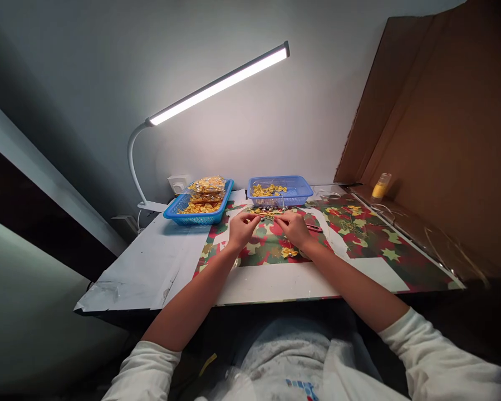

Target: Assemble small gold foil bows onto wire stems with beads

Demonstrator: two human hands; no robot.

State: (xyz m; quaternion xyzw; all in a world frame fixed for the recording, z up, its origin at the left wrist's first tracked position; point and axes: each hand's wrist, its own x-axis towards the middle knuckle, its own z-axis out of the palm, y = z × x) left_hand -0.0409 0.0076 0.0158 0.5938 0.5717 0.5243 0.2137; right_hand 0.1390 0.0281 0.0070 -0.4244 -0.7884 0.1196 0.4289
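The white top [288, 356] has creased sleeves [148, 365] and blue markings [296, 384].

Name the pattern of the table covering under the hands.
Camouflage: blotches of red, dark green and yellowish tan on the table covering; best seen in the head view.

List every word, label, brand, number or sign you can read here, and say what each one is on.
None can be read for certain.
Blue and red print on the light garment: too small and blurred to tell whether it is lettering.
Small container with yellow contents: any marking is too small to make out.
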